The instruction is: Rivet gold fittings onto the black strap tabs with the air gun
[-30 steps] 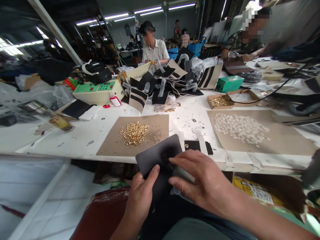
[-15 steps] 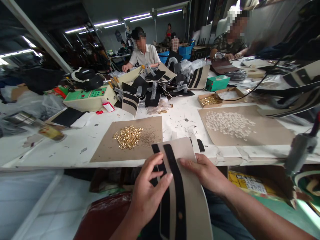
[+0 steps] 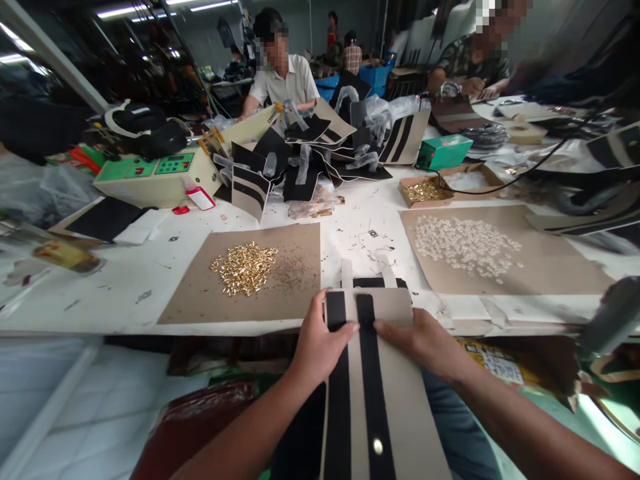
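Note:
A beige panel with two black stripes [image 3: 410, 400] extends from the table's front edge down over my lap, a shiny round spot low on one stripe. My left hand [image 3: 320, 340] grips its left edge, thumb on top near the black stripe. On the right side my right hand [image 3: 420, 337] holds it too, thumb lying by the second stripe. The panel's top end is beside a black piece with pale strips [image 3: 383, 283] on the table. Gold metal pieces [image 3: 247, 268] are heaped on a brown sheet [image 3: 200, 293] beyond my left hand.
Small clear pieces [image 3: 465, 243] cover another brown sheet [image 3: 555, 267] at right. Behind are a cardboard box of gold parts [image 3: 425, 191], a green box [image 3: 444, 152], a pile of black and beige panels [image 3: 300, 160] and a control box [image 3: 160, 173]. Two people sit across the table.
My left hand has gone from loosely spread fingers over the panel to gripping its left edge. The panel has straightened and shifted slightly right, and the view has turned a little.

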`<state>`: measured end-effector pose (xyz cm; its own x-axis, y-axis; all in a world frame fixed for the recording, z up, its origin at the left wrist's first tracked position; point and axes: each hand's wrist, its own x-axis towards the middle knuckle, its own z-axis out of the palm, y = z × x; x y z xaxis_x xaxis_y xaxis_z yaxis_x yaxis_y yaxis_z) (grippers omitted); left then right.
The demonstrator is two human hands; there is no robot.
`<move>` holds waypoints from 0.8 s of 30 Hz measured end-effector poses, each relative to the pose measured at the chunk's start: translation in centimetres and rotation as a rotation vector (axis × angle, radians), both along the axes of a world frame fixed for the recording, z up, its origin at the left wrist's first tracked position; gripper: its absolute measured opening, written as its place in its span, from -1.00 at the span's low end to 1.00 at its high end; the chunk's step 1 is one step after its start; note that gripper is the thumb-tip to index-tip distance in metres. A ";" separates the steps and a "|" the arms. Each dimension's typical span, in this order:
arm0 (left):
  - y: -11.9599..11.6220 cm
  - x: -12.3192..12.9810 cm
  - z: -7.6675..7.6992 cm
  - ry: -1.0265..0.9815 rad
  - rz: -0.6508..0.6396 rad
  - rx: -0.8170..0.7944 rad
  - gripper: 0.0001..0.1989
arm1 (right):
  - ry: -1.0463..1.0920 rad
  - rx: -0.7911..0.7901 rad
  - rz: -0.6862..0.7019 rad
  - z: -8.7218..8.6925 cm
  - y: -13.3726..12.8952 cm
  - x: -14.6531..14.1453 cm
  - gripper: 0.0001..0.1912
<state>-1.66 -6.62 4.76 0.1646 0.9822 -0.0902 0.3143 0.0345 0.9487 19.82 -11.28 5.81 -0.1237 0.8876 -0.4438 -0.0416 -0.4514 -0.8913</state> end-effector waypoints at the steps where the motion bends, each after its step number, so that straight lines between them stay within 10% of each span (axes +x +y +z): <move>1: 1.0 0.3 0.0 0.020 0.013 0.028 -0.28 | -0.116 0.030 -0.022 0.2 1.2 -0.1 -0.59; 9: 5.0 2.1 -1.2 0.151 0.036 0.121 -0.26 | -0.825 0.254 -0.123 -2.3 5.8 -0.6 -0.60; 24: 6.3 2.4 -2.6 0.230 0.007 0.182 -0.21 | -1.033 0.379 -0.124 -3.1 6.9 -0.9 -0.60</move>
